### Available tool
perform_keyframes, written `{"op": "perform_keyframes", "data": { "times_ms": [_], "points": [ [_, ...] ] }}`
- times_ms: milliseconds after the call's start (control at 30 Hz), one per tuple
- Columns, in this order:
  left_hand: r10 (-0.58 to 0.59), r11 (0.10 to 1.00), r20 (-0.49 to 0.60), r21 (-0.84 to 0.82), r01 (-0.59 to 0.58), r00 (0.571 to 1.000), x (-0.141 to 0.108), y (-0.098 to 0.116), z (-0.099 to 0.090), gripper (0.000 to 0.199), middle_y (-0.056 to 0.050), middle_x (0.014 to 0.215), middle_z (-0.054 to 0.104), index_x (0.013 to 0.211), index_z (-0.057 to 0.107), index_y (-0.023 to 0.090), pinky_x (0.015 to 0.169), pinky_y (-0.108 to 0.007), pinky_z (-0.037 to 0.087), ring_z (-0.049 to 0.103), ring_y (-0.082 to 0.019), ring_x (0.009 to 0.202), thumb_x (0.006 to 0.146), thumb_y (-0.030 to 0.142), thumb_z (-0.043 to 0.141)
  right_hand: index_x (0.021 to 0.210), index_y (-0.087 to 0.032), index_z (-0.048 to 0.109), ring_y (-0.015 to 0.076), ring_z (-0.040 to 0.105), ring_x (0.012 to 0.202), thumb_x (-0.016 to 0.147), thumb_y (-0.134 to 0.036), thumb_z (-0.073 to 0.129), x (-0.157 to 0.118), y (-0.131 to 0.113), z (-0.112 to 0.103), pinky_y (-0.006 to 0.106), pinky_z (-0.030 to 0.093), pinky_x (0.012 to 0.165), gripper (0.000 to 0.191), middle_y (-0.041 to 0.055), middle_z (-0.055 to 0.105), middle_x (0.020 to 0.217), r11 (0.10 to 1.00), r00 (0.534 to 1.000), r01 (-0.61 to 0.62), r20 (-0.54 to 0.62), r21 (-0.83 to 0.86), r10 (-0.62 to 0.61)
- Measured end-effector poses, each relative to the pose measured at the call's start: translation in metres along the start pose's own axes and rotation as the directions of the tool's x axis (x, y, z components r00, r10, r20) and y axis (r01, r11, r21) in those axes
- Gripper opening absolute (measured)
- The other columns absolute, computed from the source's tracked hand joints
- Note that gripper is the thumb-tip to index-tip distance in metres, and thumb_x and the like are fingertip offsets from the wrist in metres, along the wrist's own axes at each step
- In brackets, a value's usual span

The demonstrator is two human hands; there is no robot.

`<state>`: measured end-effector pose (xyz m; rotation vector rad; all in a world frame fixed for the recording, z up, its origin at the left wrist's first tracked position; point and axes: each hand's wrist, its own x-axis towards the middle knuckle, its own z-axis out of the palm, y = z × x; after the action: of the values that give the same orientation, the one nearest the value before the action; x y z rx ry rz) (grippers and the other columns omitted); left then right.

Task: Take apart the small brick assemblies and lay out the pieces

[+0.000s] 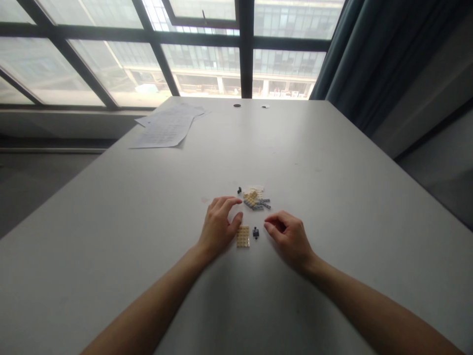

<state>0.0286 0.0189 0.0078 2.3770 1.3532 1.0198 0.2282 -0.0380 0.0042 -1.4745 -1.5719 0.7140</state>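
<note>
Head-camera check, operator: report hand status.

Inspector: Left hand (219, 224) rests on the white table (148, 207), fingers arched and spread, thumb tip touching the left edge of the tan studded plate (243, 236). It grips nothing. Right hand (290, 236) lies just right of the parts, fingers curled loosely inward; whether a piece sits inside the curl cannot be told.

Operator: Location of the parts?

Inspector: The tan plate lies flat between both hands. A small dark piece (255, 232) stands just beside it, apart from both hands. A loose pile of tan and grey pieces (254, 199) sits beyond, near the left fingertips, with one dark piece (239, 190) at its far left.

Operator: Progress?

Inspector: Judged early. The plate appears bare, with nothing seated on its studs, and the pile looks unsorted. Nearly all assembly remains.

Operator: Other items?

Inspector: Printed sheets (166, 129) at the far left corner.
</note>
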Motion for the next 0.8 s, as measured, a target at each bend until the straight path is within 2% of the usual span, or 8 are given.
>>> {"op": "perform_keyframes", "data": {
  "times_ms": [100, 200, 333, 500, 633, 733, 800],
  "points": [
    [-0.100, 0.995, 0.037, 0.013, 0.100, 0.994, 0.014, -0.009, 0.001, 0.030, -0.007, 0.110, 0.063, 0.112, 0.061, 0.019, 0.096, -0.042, 0.045, 0.055, -0.024, 0.105, 0.083, 0.020, 0.053, 0.080, -0.017, 0.069, 0.0129, 0.054, 0.060, 0.082, -0.021, 0.063, 0.000, 0.000, 0.000, 0.025, 0.043, 0.060, 0.007, 0.0007, 0.065, 0.071, 1.000, 1.000, -0.004, 0.000, 0.012, 0.004],
    [-0.132, 0.991, 0.055, 0.028, 0.130, 0.990, 0.031, -0.020, 0.006, 0.035, -0.007, 0.112, 0.062, 0.117, 0.063, 0.022, 0.097, -0.043, 0.045, 0.055, -0.025, 0.105, 0.084, 0.019, 0.050, 0.080, -0.017, 0.069, 0.0131, 0.055, 0.061, 0.081, -0.020, 0.062, 0.001, 0.000, 0.000, 0.025, 0.043, 0.060, 0.008, 0.0011, 0.065, 0.072, 1.000, 1.000, 0.010, 0.003, 0.019, -0.010],
    [-0.117, 0.993, 0.049, 0.025, 0.116, 0.992, 0.045, -0.031, 0.018, 0.030, -0.008, 0.107, 0.064, 0.106, 0.070, 0.021, 0.096, -0.044, 0.044, 0.056, -0.025, 0.103, 0.085, 0.020, 0.049, 0.079, -0.017, 0.069, 0.0132, 0.054, 0.060, 0.081, -0.019, 0.061, 0.001, -0.001, -0.001, 0.025, 0.043, 0.059, 0.008, 0.0008, 0.065, 0.071, 0.999, 1.000, 0.021, 0.000, 0.024, -0.021],
    [-0.104, 0.994, 0.020, -0.034, 0.104, 0.994, 0.050, -0.034, 0.027, 0.022, -0.007, 0.094, 0.069, 0.090, 0.073, 0.020, 0.094, -0.041, 0.046, 0.059, -0.023, 0.094, 0.081, 0.018, 0.053, 0.078, -0.017, 0.068, 0.0130, 0.053, 0.059, 0.081, -0.019, 0.062, 0.001, 0.001, 0.000, 0.025, 0.043, 0.059, 0.008, 0.0007, 0.065, 0.071, 0.999, 0.999, 0.039, 0.004, 0.021, -0.039],
    [-0.182, 0.975, -0.042, -0.136, 0.175, 0.982, 0.046, -0.028, 0.023, 0.015, -0.006, 0.083, 0.069, 0.080, 0.070, 0.017, 0.083, -0.036, 0.050, 0.062, -0.020, 0.079, 0.081, 0.020, 0.055, 0.079, -0.017, 0.068, 0.0131, 0.054, 0.060, 0.082, -0.020, 0.062, 0.001, 0.002, 0.001, 0.025, 0.043, 0.059, 0.007, 0.0009, 0.065, 0.071, 0.999, 0.999, 0.037, -0.008, 0.035, -0.036],
    [-0.229, 0.945, -0.046, -0.249, 0.210, 0.972, 0.034, -0.013, 0.017, 0.012, -0.004, 0.079, 0.068, 0.084, 0.065, 0.016, 0.071, -0.029, 0.054, 0.064, -0.016, 0.072, 0.082, 0.026, 0.059, 0.083, -0.017, 0.068, 0.0125, 0.053, 0.059, 0.081, -0.020, 0.062, 0.001, 0.001, 0.002, 0.025, 0.043, 0.059, 0.007, 0.0003, 0.063, 0.070, 0.997, 0.999, 0.036, -0.017, 0.067, -0.035],
    [-0.247, 0.898, -0.012, -0.380, 0.224, 0.969, 0.023, 0.001, 0.014, 0.016, -0.002, 0.076, 0.068, 0.088, 0.061, 0.016, 0.067, -0.026, 0.055, 0.065, -0.015, 0.070, 0.081, 0.030, 0.063, 0.089, -0.017, 0.068, 0.0119, 0.052, 0.058, 0.081, -0.019, 0.062, 0.000, 0.000, 0.001, 0.024, 0.044, 0.058, 0.010, -0.0001, 0.062, 0.071, 0.995, 0.999, 0.047, -0.025, 0.088, -0.045]
  ]
}}
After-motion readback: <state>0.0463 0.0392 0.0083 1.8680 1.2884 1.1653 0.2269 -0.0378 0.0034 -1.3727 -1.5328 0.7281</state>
